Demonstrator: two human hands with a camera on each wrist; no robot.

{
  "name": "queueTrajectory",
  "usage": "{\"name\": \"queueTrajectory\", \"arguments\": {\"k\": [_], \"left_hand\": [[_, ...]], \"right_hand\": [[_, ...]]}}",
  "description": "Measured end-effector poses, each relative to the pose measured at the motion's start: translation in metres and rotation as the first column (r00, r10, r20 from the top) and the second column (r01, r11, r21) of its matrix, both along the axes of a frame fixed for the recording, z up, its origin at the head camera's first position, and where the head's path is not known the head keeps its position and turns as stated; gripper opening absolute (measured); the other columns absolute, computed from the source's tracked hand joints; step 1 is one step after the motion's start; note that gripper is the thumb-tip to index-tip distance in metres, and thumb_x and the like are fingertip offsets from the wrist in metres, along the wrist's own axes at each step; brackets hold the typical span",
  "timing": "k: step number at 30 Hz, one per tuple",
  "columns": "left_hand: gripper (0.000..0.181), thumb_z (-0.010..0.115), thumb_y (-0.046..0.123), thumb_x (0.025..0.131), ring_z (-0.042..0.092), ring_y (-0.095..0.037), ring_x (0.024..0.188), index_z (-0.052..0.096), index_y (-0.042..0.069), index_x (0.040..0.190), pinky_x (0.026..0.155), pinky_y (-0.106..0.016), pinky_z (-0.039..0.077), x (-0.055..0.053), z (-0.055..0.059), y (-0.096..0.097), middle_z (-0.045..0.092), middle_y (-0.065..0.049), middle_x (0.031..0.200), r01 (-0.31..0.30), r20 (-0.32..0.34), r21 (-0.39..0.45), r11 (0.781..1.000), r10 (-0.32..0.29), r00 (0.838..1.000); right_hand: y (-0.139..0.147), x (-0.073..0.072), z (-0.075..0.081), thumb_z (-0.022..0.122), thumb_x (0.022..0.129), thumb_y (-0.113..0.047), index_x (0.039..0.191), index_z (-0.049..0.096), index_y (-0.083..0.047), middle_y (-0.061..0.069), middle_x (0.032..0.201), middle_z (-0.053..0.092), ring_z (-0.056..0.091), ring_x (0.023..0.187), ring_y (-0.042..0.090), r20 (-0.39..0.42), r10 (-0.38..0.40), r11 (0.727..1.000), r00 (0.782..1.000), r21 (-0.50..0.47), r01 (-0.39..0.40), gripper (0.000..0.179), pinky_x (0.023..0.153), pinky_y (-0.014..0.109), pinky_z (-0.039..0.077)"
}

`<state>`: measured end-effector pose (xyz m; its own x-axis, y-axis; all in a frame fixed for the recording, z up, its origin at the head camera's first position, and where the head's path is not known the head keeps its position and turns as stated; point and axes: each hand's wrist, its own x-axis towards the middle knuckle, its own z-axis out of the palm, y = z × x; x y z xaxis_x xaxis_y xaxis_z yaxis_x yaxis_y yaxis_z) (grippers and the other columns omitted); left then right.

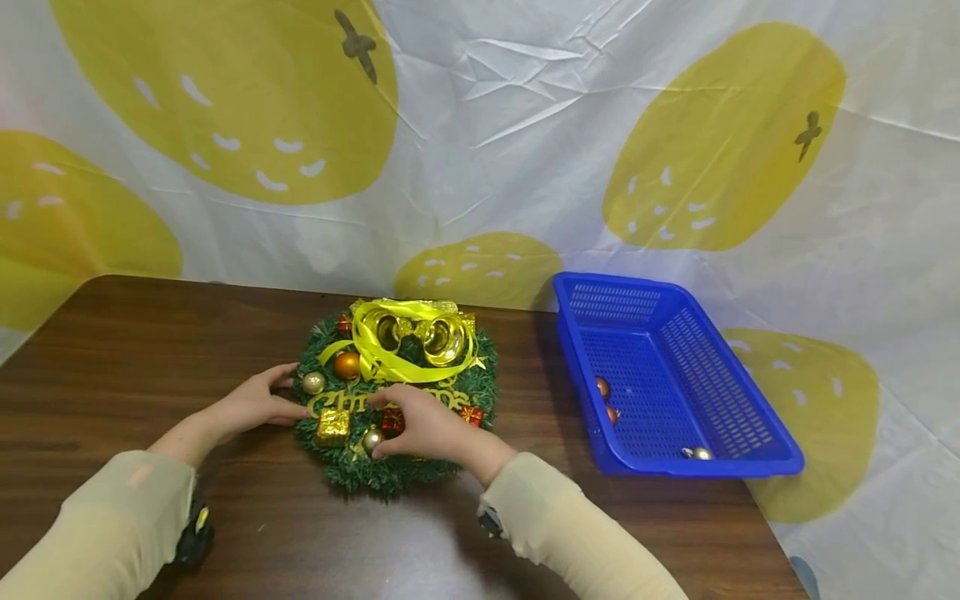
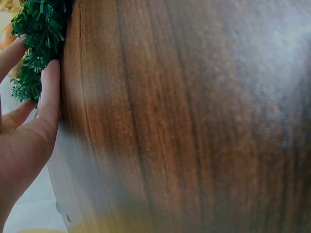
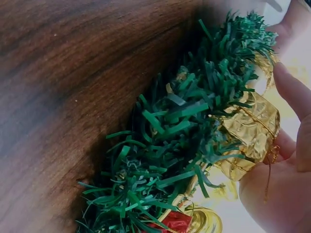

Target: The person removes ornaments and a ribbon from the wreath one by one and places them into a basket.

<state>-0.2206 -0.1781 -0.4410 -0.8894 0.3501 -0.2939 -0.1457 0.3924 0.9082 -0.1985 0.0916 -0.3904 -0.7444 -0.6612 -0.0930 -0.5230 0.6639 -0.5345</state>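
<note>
A green Christmas wreath [image 1: 375, 478] lies flat on the table, trimmed with gold bells [image 1: 444, 340], yellow ribbon, gold lettering, small gift boxes and balls. At its left edge my left hand [image 1: 251, 406] touches the greenery with extended fingers, thumb and fingers spread apart. My right hand [image 1: 429, 427] reaches over the wreath's front part. Its thumb is beside a pale gold ball [image 1: 372, 439], and its bent fingers stand apart from the thumb. A gold gift box [image 3: 252, 127] shows close to that hand in the right wrist view. An orange ball [image 1: 347, 365] sits near the ribbon.
To the right stands a blue plastic basket [image 1: 697, 468] with two orange balls [image 1: 603, 387] and a small silvery-gold ball [image 1: 702, 454] in it. A white curtain [image 1: 510, 150] with yellow fruit prints hangs behind the brown wooden table [image 1: 172, 333].
</note>
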Motion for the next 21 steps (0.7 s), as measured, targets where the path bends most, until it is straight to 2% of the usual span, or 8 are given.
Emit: {"name": "queueTrajectory", "arguments": {"k": [5, 12, 21], "left_hand": [[0.098, 0.069, 0.016, 0.085, 0.062, -0.024, 0.101, -0.004, -0.007, 0.147, 0.085, -0.036, 0.056, -0.0002, -0.0007, 0.0001, 0.012, -0.041, 0.143, -0.002, -0.001, -0.001, 1.000, 0.002, 1.000], [0.097, 0.068, 0.015, 0.086, 0.061, -0.025, 0.102, -0.004, -0.008, 0.147, 0.085, -0.036, 0.057, -0.0011, -0.0005, 0.0015, 0.013, -0.042, 0.142, -0.003, -0.008, -0.002, 1.000, 0.003, 1.000], [0.097, 0.068, 0.014, 0.086, 0.061, -0.024, 0.102, -0.003, -0.008, 0.147, 0.085, -0.036, 0.056, -0.0015, -0.0015, 0.0002, 0.014, -0.041, 0.142, 0.000, -0.003, 0.000, 1.000, 0.000, 1.000]], "right_hand": [[-0.0029, -0.0012, -0.0026, 0.076, 0.078, -0.027, 0.131, 0.053, -0.009, 0.003, 0.128, 0.057, 0.054, 0.113, 0.014, -0.016, 0.032, 0.999, 0.999, 0.032, -0.031, 0.060, 0.096, 0.021, 0.046], [-0.0050, -0.0029, -0.0058, 0.075, 0.080, -0.022, 0.122, 0.060, -0.009, 0.003, 0.115, 0.062, 0.056, 0.097, 0.010, -0.073, 0.080, 0.995, 0.994, 0.072, -0.075, 0.047, 0.081, 0.015, 0.048], [-0.0083, -0.0041, -0.0076, 0.072, 0.082, -0.017, 0.106, 0.069, -0.011, -0.001, 0.103, 0.067, 0.055, 0.096, 0.011, -0.191, 0.150, 0.983, 0.970, 0.136, -0.125, 0.025, 0.082, 0.017, 0.047]]}}
